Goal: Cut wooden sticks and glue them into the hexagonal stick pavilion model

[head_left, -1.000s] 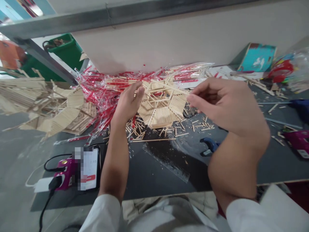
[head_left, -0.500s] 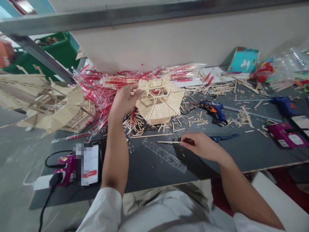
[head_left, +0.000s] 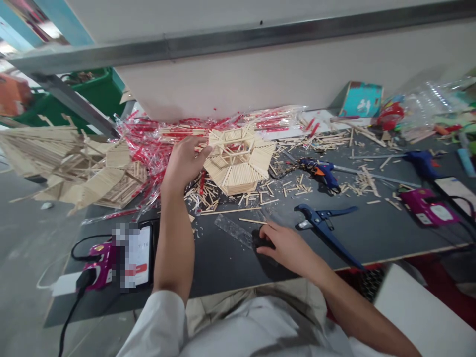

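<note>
My left hand [head_left: 183,163] reaches forward, its fingers curled over the left edge of a hexagonal model [head_left: 240,161] built of thin wooden sticks. The model rests on the dark table [head_left: 372,233] among loose stick offcuts. My right hand [head_left: 286,246] lies low on the table near the front edge, fingers drawn together over a small dark thing [head_left: 262,240] at the end of a clear plastic ruler [head_left: 236,229]. A single long stick [head_left: 252,220] lies just beyond the fingertips.
Blue cutting pliers [head_left: 324,226] lie right of my right hand, a blue glue gun [head_left: 322,171] further back. A phone [head_left: 138,255] and magenta charger [head_left: 97,260] sit front left. Red-and-clear wrappers [head_left: 148,144] and larger stick structures [head_left: 74,171] fill the left.
My right hand came down from in front of the model to the table, then slid left and nearer onto the ruler's end. My left hand stayed on the model.
</note>
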### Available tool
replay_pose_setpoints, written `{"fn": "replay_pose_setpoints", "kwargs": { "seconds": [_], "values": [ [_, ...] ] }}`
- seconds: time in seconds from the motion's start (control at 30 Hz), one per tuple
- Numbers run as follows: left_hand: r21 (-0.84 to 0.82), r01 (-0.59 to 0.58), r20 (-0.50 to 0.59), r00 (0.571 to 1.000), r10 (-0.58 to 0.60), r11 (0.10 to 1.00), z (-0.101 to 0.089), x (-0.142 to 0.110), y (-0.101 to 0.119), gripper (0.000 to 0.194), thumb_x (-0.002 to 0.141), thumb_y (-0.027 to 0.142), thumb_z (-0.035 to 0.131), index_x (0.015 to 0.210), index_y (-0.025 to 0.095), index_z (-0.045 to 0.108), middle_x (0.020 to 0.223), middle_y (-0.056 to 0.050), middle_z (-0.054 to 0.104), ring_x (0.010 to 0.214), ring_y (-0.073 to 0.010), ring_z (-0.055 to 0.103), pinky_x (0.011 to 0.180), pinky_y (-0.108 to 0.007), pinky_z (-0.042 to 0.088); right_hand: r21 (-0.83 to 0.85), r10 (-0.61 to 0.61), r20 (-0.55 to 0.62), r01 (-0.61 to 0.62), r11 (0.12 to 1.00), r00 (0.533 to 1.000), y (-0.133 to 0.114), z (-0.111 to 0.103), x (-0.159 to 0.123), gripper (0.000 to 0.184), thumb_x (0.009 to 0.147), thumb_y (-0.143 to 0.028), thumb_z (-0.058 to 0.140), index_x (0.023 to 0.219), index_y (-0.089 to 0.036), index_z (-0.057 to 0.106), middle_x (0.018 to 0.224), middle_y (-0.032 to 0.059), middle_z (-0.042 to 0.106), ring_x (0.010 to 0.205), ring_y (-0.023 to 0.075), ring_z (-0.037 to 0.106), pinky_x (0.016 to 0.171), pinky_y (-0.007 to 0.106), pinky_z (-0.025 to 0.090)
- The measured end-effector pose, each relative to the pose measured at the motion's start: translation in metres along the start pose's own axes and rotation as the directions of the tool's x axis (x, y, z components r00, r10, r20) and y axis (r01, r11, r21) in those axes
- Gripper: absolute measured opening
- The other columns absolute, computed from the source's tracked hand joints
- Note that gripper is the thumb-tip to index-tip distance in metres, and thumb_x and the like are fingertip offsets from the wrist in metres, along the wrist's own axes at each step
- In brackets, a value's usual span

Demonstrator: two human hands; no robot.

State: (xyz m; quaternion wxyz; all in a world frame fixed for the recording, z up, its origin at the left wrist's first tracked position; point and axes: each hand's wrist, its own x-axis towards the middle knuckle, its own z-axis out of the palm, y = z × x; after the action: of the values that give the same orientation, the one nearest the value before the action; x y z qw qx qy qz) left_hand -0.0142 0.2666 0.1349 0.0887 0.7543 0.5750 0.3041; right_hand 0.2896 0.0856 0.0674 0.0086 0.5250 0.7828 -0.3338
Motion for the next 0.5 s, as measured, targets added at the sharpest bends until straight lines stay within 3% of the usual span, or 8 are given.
{"fn": "replay_pose_setpoints", "kwargs": {
  "seconds": [0.1, 0.27, 0.37, 0.5],
  "values": [
    [0.024, -0.023, -0.003, 1.0, 0.023, 0.999, -0.007, -0.003, 0.007, 0.036, 0.101, 0.044, 0.061, 0.126, 0.021, 0.074, 0.132, -0.01, 0.076, 0.121, -0.0279, 0.07, 0.113, -0.043, 0.051, -0.063, 0.101, 0.018, -0.1, 0.993, 0.995, -0.011, 0.004, -0.001, 0.023, 0.097, -0.034, 0.074, 0.112, -0.017, 0.069, 0.118, 0.0124, 0.074, 0.104, 0.0287, 0.073, 0.085, 0.036, 0.049],
    [0.06, -0.038, 0.006, 0.999, 0.038, 0.997, -0.018, -0.01, 0.019, 0.035, 0.102, 0.044, 0.061, 0.125, 0.022, 0.075, 0.13, -0.01, 0.077, 0.123, -0.0289, 0.07, 0.113, -0.044, 0.051, -0.109, 0.157, 0.074, -0.148, 0.983, 0.985, -0.019, -0.001, 0.001, 0.025, 0.1, -0.035, 0.069, 0.112, -0.014, 0.07, 0.116, 0.0155, 0.077, 0.107, 0.0344, 0.075, 0.086, 0.039, 0.049],
    [0.067, -0.045, -0.002, 0.999, 0.045, 0.997, -0.023, -0.015, 0.027, 0.035, 0.101, 0.045, 0.06, 0.124, 0.022, 0.075, 0.129, -0.01, 0.077, 0.123, -0.0291, 0.07, 0.113, -0.044, 0.051, -0.11, 0.157, 0.093, -0.147, 0.983, 0.983, -0.019, -0.006, 0.004, 0.025, 0.098, -0.036, 0.069, 0.111, -0.014, 0.07, 0.118, 0.0172, 0.077, 0.108, 0.0346, 0.075, 0.085, 0.038, 0.048],
    [0.062, -0.051, 0.001, 0.999, 0.051, 0.997, -0.028, -0.019, 0.034, 0.036, 0.101, 0.044, 0.06, 0.123, 0.021, 0.076, 0.128, -0.01, 0.078, 0.121, -0.0301, 0.071, 0.112, -0.045, 0.051, -0.097, 0.089, 0.109, -0.078, 0.992, 0.99, -0.017, -0.007, 0.005, 0.02, 0.096, -0.037, 0.069, 0.101, -0.018, 0.069, 0.108, 0.0114, 0.079, 0.1, 0.0305, 0.076, 0.075, 0.034, 0.044]
  ]
}}
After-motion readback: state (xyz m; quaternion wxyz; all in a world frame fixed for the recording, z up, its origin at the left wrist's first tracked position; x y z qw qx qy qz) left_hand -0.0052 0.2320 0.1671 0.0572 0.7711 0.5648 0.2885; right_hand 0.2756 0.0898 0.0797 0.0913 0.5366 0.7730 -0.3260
